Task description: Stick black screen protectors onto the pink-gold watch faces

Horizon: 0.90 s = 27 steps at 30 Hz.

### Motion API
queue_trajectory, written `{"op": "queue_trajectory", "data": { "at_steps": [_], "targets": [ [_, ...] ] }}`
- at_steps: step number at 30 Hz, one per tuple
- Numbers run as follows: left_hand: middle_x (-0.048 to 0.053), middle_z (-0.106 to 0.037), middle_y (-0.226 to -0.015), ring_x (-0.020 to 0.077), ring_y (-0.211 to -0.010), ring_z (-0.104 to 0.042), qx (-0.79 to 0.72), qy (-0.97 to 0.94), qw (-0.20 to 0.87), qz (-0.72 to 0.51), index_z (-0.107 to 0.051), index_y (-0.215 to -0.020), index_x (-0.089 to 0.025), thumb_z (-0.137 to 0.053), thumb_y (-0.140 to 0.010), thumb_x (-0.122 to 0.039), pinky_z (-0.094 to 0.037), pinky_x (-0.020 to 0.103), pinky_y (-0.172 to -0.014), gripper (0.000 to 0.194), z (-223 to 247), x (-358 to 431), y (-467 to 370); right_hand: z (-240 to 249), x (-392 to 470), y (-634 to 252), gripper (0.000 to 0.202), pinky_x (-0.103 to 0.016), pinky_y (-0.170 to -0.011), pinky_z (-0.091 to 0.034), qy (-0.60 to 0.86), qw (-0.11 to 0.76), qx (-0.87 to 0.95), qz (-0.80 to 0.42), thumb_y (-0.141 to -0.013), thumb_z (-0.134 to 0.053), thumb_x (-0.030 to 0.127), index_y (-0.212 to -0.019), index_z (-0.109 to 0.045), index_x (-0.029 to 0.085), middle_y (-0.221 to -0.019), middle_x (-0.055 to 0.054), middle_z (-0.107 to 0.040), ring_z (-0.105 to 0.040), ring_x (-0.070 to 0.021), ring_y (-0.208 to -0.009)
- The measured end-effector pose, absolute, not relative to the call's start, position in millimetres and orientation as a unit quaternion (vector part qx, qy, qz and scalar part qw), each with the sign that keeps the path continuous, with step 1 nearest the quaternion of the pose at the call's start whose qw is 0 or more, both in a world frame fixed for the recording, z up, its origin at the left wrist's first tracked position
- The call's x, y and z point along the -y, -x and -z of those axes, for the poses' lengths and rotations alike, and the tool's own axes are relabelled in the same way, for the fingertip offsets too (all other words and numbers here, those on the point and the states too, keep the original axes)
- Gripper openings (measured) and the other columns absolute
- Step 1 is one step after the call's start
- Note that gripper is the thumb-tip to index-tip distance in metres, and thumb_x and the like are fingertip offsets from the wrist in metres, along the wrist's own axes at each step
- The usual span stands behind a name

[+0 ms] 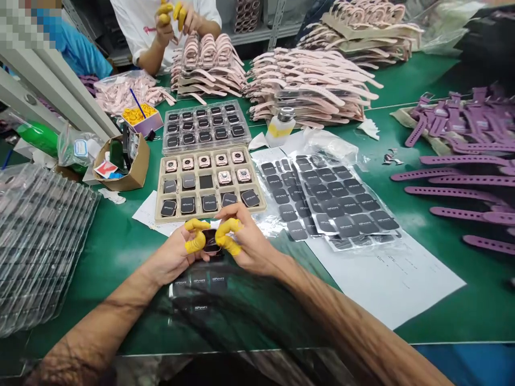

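The green tabletop (pixel 120 241) has bare room at its near left, beside a stack of clear plastic trays (pixel 38 236). The left hand (pixel 177 257) and right hand (pixel 245 244), fingertips in yellow cots, pinch a small dark square watch face (pixel 211 240) between them, just above the tabletop; its long axis cannot be told. Just beyond stands a beige compartment tray of watch faces (pixel 209 185); sheets of black film stickers (pixel 333 201) lie right, purple straps (pixel 462 177) farther right
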<state>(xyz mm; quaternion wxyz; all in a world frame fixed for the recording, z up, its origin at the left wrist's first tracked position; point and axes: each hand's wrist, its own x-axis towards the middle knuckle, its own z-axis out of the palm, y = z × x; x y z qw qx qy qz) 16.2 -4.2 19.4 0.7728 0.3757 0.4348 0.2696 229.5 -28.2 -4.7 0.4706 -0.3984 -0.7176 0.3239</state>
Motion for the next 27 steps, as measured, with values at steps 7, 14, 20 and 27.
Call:
{"op": "queue_trajectory", "data": {
  "at_steps": [7, 14, 20, 27],
  "targets": [
    [0.001, -0.075, -0.099, 0.012, -0.075, -0.072, -0.463, -0.408, 0.707, -0.346, -0.068, -0.108, -0.021, -0.104, -0.058, -0.03, -0.062, 0.026, -0.069, 0.062, -15.5, -2.5, -13.8, -13.3, 19.9, -288.3, 0.017, -0.035, -0.07, -0.047, 0.575, 0.172, 0.763, -0.242, -0.095, -0.07, 0.035, -0.086, -0.067, 0.022, -0.091, -0.005, -0.064, -0.058, -0.019, -0.075],
    [0.0, -0.076, -0.086, 0.0136, -0.072, -0.073, -0.463, -0.462, 0.678, -0.334, -0.071, -0.115, -0.019, -0.102, -0.052, -0.018, -0.063, 0.028, -0.072, 0.071, -5.5, -3.8, -14.0, 14.0, 27.7, -251.9, 0.015, -0.046, -0.081, -0.055, 0.494, 0.234, 0.834, -0.069, -0.099, -0.064, 0.034, -0.101, -0.072, 0.021, -0.118, -0.016, -0.067, -0.063, -0.0302, -0.098],
    [-0.002, -0.074, -0.074, 0.0136, -0.067, -0.073, -0.458, -0.486, 0.685, -0.289, -0.072, -0.117, -0.019, -0.098, -0.054, -0.012, -0.057, 0.021, -0.063, 0.068, 5.2, -3.0, -12.9, 7.7, 26.3, -238.7, 0.011, -0.047, -0.091, -0.047, 0.412, 0.367, 0.828, -0.104, -0.096, -0.068, 0.02, -0.095, -0.059, 0.027, -0.116, -0.007, -0.073, -0.064, -0.0272, -0.106],
    [-0.004, -0.074, -0.068, 0.0116, -0.059, -0.069, -0.457, -0.519, 0.672, -0.264, -0.073, -0.115, -0.019, -0.091, -0.061, -0.012, -0.052, 0.019, -0.057, 0.057, 8.1, -2.2, -12.8, 20.2, 23.1, -218.0, 0.01, -0.038, -0.073, -0.036, 0.427, 0.395, 0.813, -0.025, -0.097, -0.07, 0.02, -0.103, -0.066, 0.028, -0.087, -0.002, -0.065, -0.052, -0.0213, -0.081]
  ]
}}
